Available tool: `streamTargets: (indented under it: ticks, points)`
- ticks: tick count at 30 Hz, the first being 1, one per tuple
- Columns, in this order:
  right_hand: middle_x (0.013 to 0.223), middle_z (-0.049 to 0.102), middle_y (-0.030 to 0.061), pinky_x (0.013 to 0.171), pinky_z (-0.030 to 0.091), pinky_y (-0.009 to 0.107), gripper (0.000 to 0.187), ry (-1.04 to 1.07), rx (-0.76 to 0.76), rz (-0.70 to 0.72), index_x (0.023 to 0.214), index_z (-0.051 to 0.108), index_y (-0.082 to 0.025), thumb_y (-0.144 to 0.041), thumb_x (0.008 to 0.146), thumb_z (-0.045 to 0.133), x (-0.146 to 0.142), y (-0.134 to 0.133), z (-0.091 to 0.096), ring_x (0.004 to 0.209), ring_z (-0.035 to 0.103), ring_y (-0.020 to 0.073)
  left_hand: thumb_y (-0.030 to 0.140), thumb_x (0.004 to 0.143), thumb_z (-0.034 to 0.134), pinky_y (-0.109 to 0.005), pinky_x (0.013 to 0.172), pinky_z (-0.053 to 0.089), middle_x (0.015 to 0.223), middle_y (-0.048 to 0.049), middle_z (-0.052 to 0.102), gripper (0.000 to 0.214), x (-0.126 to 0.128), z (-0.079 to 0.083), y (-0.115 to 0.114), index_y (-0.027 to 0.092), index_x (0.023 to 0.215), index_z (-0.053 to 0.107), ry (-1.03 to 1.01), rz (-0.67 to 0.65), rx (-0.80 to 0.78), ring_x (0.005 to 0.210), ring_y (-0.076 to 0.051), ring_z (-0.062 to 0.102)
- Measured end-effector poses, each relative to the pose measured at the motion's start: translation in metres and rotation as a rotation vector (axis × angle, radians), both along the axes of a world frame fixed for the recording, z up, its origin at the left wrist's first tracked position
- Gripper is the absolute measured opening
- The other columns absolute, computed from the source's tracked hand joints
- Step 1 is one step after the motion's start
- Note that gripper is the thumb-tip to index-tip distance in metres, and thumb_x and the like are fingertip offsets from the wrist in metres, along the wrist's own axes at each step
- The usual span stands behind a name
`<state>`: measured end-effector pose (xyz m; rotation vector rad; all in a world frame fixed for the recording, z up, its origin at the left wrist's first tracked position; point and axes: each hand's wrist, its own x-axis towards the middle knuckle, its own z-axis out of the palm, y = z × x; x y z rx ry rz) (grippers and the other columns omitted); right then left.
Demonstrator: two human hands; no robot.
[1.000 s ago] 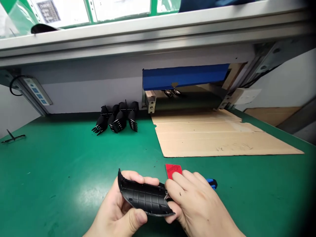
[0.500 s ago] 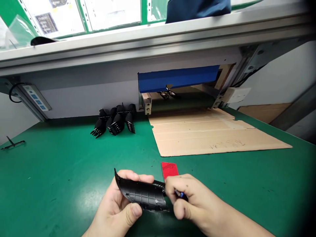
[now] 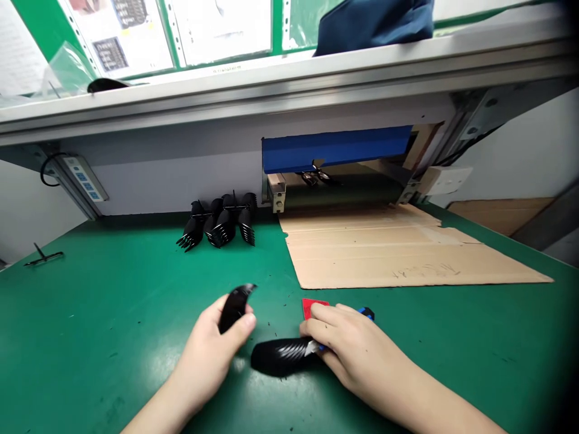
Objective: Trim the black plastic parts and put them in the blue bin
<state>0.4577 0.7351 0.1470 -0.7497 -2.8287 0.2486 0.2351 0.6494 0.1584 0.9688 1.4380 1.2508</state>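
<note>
My left hand [image 3: 212, 343] is closed on a small curved black plastic piece [image 3: 236, 303], held just above the green mat. A black ribbed shell [image 3: 278, 357] lies on the mat between my hands. My right hand [image 3: 346, 343] grips a blue-handled tool [image 3: 366, 313]; its metal tip [image 3: 312, 347] touches the shell's right end. A red card [image 3: 309, 305] lies flat on the mat, partly under my right fingers.
Several black comb attachments [image 3: 221, 226] lie heaped at the back of the green mat [image 3: 113, 313]. A flat cardboard sheet [image 3: 398, 253] covers the right rear, below a blue flap [image 3: 335, 147]. A power strip [image 3: 84, 178] and a thin black metal part [image 3: 43, 257] are at far left.
The ribbed shell has gone from my left hand down onto the mat. My left hand now holds a smaller black piece. My right hand took up the blue-handled tool and lowered it.
</note>
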Motion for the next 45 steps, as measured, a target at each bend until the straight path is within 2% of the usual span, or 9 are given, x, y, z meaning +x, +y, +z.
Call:
streamTargets:
  ticks: [3,6,8,11,15,30,35,39,45]
  points:
    - [0.082,0.049,-0.0004,0.064,0.034,0.029,0.024,0.223,-0.164,0.03,0.091,0.059,-0.02,0.001,0.084,0.05,-0.002,-0.011,0.007,0.072,0.047,0.0193,0.033,0.071,0.076,-0.022,0.067,0.036,0.091,-0.0002,0.058,0.033,0.005,0.004,-0.003,0.019,0.098,0.064,0.144,-0.323,0.022,0.076,-0.013,0.044]
    - [0.085,0.053,-0.0011,0.065,0.041,0.027,0.014,0.458,-0.367,-0.024,0.092,0.06,-0.023,-0.018,0.094,0.047,-0.007,-0.022,0.01,0.074,0.052,0.018,0.03,0.064,0.082,-0.023,0.063,0.034,0.078,0.001,0.055,0.036,0.013,0.003,-0.006,0.015,0.092,0.066,0.057,-0.477,-0.009,0.069,-0.012,0.041]
    - [0.093,0.055,-0.0017,0.069,0.045,0.026,0.01,0.593,-0.385,-0.117,0.102,0.059,-0.025,-0.03,0.097,0.052,-0.008,-0.026,0.01,0.078,0.054,0.0176,0.033,0.067,0.08,-0.023,0.063,0.035,0.072,0.0011,0.053,0.032,0.018,0.0,-0.008,0.014,0.088,0.066,-0.008,-0.438,0.009,0.067,-0.012,0.042]
    - [0.109,0.053,-0.0003,0.073,0.047,0.027,0.033,0.657,-0.299,-0.209,0.124,0.048,-0.028,-0.051,0.101,0.053,-0.007,-0.027,0.006,0.087,0.053,0.0199,0.04,0.077,0.072,-0.025,0.073,0.041,0.088,-0.0043,0.063,0.034,0.021,-0.006,-0.009,0.015,0.099,0.066,-0.234,-0.252,0.06,0.081,-0.016,0.054]
    - [0.111,0.049,0.0044,0.073,0.045,0.035,0.052,0.524,-0.088,-0.087,0.127,0.044,-0.027,-0.072,0.102,0.034,-0.008,-0.028,-0.001,0.093,0.05,0.0259,0.041,0.084,0.064,-0.033,0.092,0.042,0.123,-0.01,0.06,0.044,0.023,-0.009,-0.012,0.022,0.123,0.056,-0.622,0.008,0.093,0.11,-0.022,0.054]
    - [0.075,0.044,0.0038,0.059,0.018,0.031,0.075,0.343,0.199,-0.121,0.079,0.052,-0.016,-0.059,0.106,-0.003,-0.015,-0.027,0.005,0.065,0.036,0.0227,0.035,0.074,0.076,-0.045,0.106,0.039,0.125,-0.0117,0.061,0.043,0.029,-0.01,-0.022,0.023,0.113,0.062,-0.625,0.015,0.177,0.12,-0.031,0.052]
    - [0.067,0.041,0.0013,0.057,0.016,0.031,0.07,0.38,0.205,-0.09,0.069,0.045,-0.017,-0.057,0.109,0.004,-0.015,-0.03,0.003,0.059,0.033,0.0199,0.036,0.072,0.078,-0.046,0.105,0.04,0.119,-0.0121,0.064,0.041,0.027,-0.01,-0.024,0.024,0.108,0.066,-0.595,-0.002,0.219,0.121,-0.032,0.052]
    - [0.066,0.042,0.0007,0.057,0.017,0.03,0.066,0.397,0.163,-0.078,0.069,0.043,-0.017,-0.05,0.111,0.005,-0.015,-0.03,-0.002,0.058,0.035,0.0192,0.034,0.072,0.078,-0.049,0.105,0.039,0.118,-0.013,0.065,0.038,0.026,-0.009,-0.026,0.022,0.107,0.066,-0.565,-0.012,0.236,0.12,-0.034,0.053]
    - [0.071,0.043,-0.0004,0.056,0.027,0.027,0.071,0.586,-0.37,0.059,0.073,0.041,-0.018,-0.077,0.1,0.014,-0.017,-0.029,0.001,0.061,0.041,0.0185,0.031,0.071,0.079,-0.044,0.105,0.04,0.122,-0.0089,0.064,0.039,0.031,-0.008,-0.024,0.026,0.107,0.066,-0.721,0.031,0.163,0.12,-0.03,0.054]
